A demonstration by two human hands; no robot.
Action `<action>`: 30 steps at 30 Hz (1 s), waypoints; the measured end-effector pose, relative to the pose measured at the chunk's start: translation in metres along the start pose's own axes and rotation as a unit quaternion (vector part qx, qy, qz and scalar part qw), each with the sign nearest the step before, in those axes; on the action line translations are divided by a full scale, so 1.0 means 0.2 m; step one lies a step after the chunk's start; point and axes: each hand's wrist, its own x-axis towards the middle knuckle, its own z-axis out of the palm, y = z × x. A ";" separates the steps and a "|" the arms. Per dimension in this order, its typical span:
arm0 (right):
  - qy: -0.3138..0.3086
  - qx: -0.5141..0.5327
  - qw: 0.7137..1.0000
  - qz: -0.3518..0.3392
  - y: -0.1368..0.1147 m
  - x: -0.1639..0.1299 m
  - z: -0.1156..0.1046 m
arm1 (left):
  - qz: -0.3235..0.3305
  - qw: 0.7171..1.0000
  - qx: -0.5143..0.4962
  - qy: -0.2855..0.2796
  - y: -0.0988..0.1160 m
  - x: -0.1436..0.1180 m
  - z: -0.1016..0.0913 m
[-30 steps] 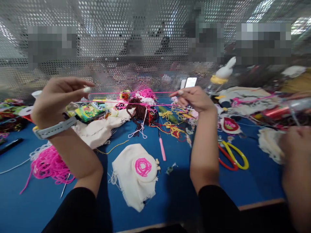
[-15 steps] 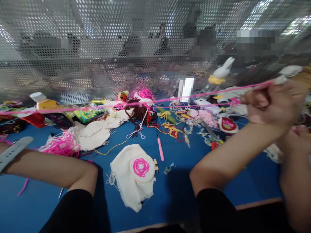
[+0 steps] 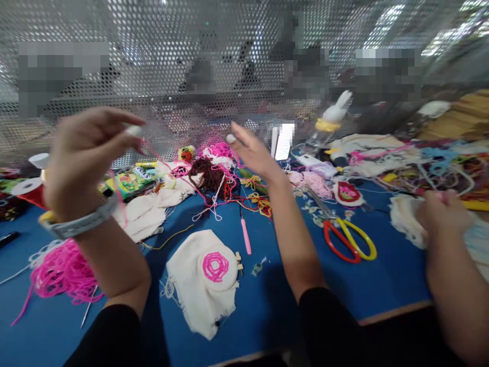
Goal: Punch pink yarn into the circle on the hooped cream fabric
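My left hand (image 3: pixel 82 153), raised at the left, pinches a strand of pink yarn (image 3: pixel 164 165) between thumb and fingertips. From there the strand sags toward the middle of the table. My right hand (image 3: pixel 252 155) is in the air over the brown yarn (image 3: pixel 210 176), its fingers stretched out and slightly blurred. White covers show at a fingertip of each hand. Below, between my forearms, lies white cloth in a round embroidery hoop (image 3: pixel 218 267) with pink loops stitched in a ring. Beside it rests a pink-handled tool (image 3: pixel 245 236), perhaps a punch needle.
Red-and-yellow scissors (image 3: pixel 349 239) lie right of my right forearm. Another person's hand (image 3: pixel 446 214) is at the far right, by pale cloth. A pink yarn heap (image 3: pixel 66 270) lies at left. A lit phone (image 3: pixel 284 142) and rabbit-topped bottle (image 3: pixel 330 120) stand before the perforated metal screen (image 3: pixel 153 97).
My left hand has come into view from the left. My right hand has swung from the far right to the middle. The pink yarn, stretched taut before, now hangs slack.
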 end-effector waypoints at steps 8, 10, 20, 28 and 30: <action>-0.144 0.211 0.967 -0.012 -0.07 -0.01 0.27 | 0.028 0.965 0.010 -0.259 -0.08 0.12 0.43; -0.146 0.198 0.969 0.000 -0.03 0.00 0.25 | 0.022 0.967 0.049 -0.249 -0.10 0.13 0.41; -0.122 0.140 0.983 0.001 -0.02 0.02 0.26 | -0.046 0.960 -0.145 -0.236 -0.14 0.14 0.28; -0.218 -0.059 0.973 0.049 0.09 0.03 0.11 | -0.065 0.941 -0.320 -0.086 -0.16 0.17 0.32; -0.227 -0.117 0.963 0.084 0.17 0.02 -0.03 | -0.093 0.930 -0.354 -0.045 -0.16 0.19 0.28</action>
